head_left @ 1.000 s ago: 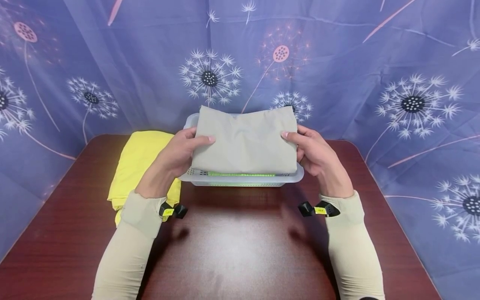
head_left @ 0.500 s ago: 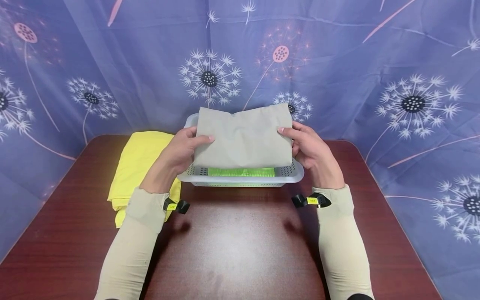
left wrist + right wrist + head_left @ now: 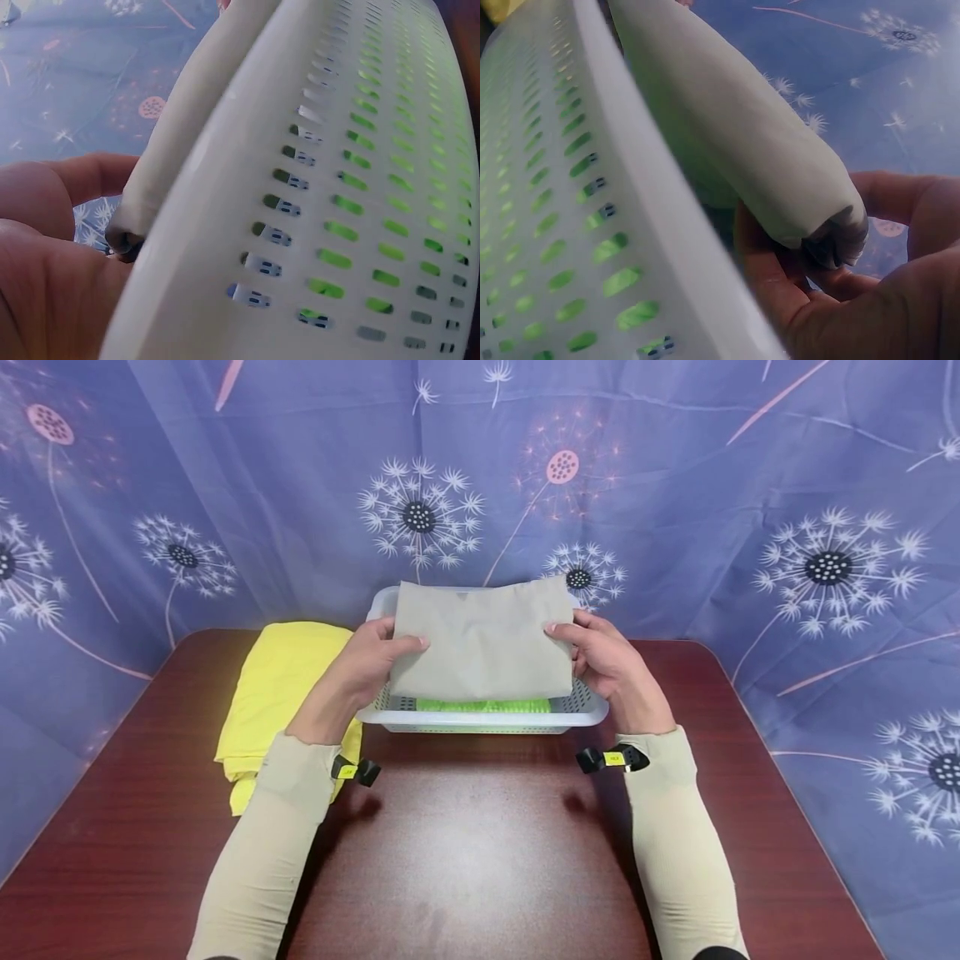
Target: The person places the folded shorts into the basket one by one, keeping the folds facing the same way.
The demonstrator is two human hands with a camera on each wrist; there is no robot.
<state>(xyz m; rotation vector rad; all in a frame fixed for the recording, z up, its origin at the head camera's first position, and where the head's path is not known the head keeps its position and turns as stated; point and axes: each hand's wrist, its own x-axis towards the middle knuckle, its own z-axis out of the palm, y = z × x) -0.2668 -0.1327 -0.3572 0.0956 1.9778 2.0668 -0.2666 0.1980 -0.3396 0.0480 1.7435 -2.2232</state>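
Observation:
A folded light grey cloth [image 3: 483,647] is held level over a white perforated plastic basket [image 3: 480,719]. My left hand [image 3: 367,664] grips its left end, thumb on top and the other fingers beneath. At the opposite end my right hand [image 3: 603,660] pinches the cloth the same way. Bright green material [image 3: 483,705] lies in the basket under the cloth, and its full shape is hidden. In the right wrist view, the folded end of the cloth [image 3: 780,150] sits between thumb and fingers, beside the basket rim [image 3: 667,195]. The left wrist view shows the basket's slotted wall [image 3: 360,210] close up.
A folded yellow cloth [image 3: 277,693] lies on the dark red-brown table [image 3: 465,843], left of the basket and partly behind the left forearm. A blue curtain with dandelion prints [image 3: 480,443] hangs directly behind the table.
The right hand has shifted left and the cloth's right end has come with it, narrowing the cloth's span. The cloth dips slightly lower than half a second ago. The left hand has barely moved.

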